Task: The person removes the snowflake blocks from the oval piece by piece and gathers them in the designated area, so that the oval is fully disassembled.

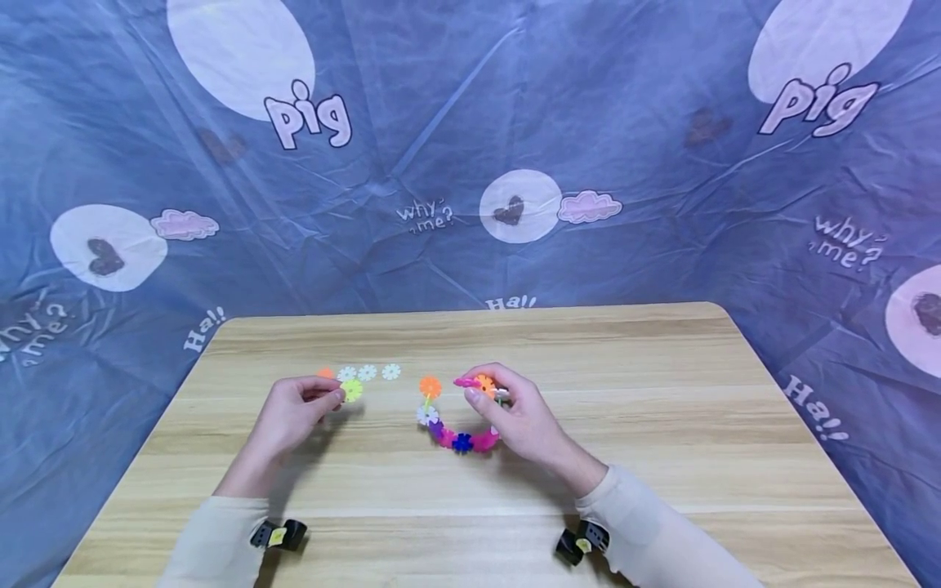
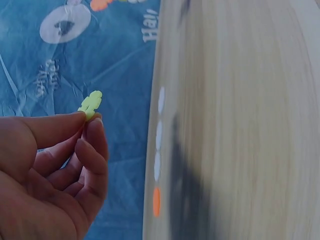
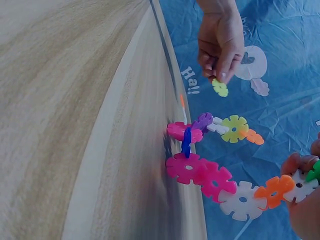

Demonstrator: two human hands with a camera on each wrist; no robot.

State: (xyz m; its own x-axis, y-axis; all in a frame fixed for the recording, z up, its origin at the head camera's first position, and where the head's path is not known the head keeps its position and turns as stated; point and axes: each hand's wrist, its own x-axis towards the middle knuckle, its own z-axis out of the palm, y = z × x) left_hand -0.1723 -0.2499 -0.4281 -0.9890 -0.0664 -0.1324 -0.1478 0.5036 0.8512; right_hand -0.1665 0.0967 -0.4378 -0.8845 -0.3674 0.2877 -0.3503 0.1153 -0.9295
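Note:
My left hand pinches a yellow-green flower-shaped snowflake disc between thumb and forefinger, above the table. In the left wrist view that disc is seen almost edge-on. My right hand grips one end of a curved chain of interlocked snowflake discs. Pink, blue, purple, white, orange and yellow-green pieces make up the chain in the right wrist view, with a green disc at my fingers. An orange disc ends the chain's free side, which points toward the left hand. The fingers partly hide the held end.
Beyond the left hand, three loose white discs and an orange disc lie in a row on the wooden table. A blue printed cloth hangs behind the table and along its sides.

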